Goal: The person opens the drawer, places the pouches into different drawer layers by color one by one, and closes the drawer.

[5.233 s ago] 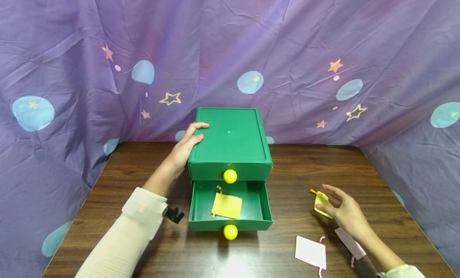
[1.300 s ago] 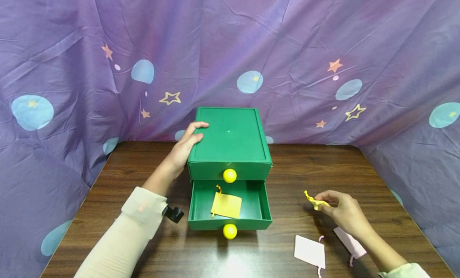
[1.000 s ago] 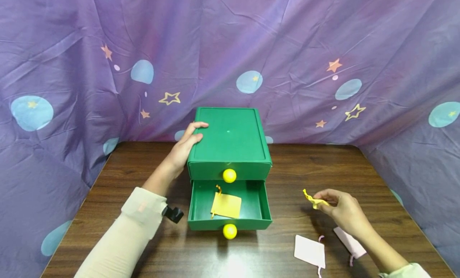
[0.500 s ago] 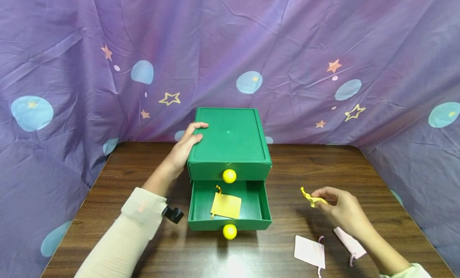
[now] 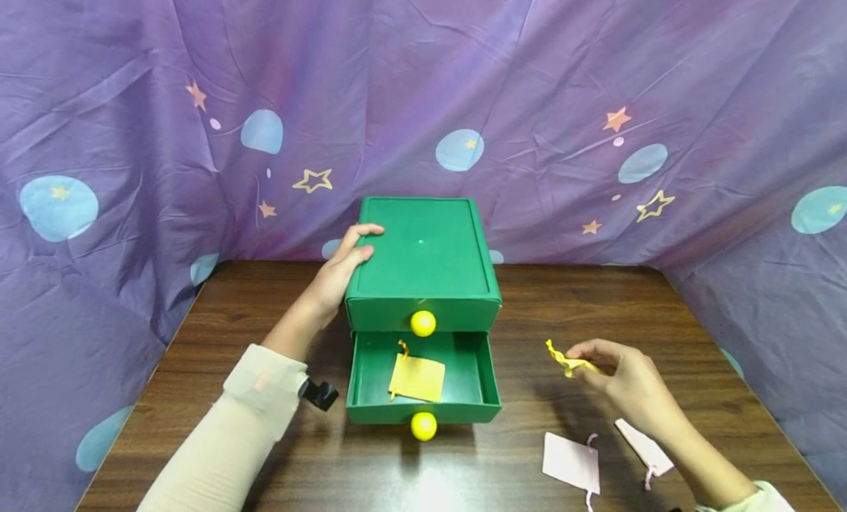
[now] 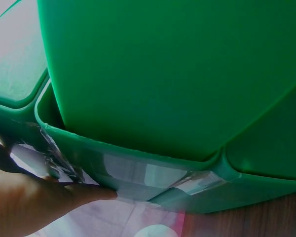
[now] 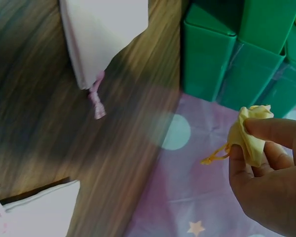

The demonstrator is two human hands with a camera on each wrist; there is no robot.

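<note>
Pinched between the thumb and fingers of my right hand (image 5: 631, 383) is a small yellow drawstring pouch (image 5: 574, 365), raised off the table to the right of a green drawer cabinet (image 5: 420, 254). The right wrist view shows this yellow pouch (image 7: 254, 140) folded, its orange cord dangling. My left hand (image 5: 331, 280) rests against the cabinet's left side, fingertips over the top edge; part of it is hidden in the left wrist view. The lower drawer (image 5: 456, 414) is pulled out, and a second yellow pouch (image 5: 420, 379) lies flat inside it.
Two pale pink drawstring pouches lie on the wooden table (image 5: 542, 299) at the right front: one pouch (image 5: 570, 460) flat, another pouch (image 5: 642, 444) closer to the right forearm. The upper drawer with its yellow knob (image 5: 423, 323) is closed. A purple curtain (image 5: 397, 93) hangs behind.
My right hand has lifted the yellow pouch from the tabletop and carried it slightly left, toward the cabinet. The left hand, cabinet and other pouches have stayed in place.
</note>
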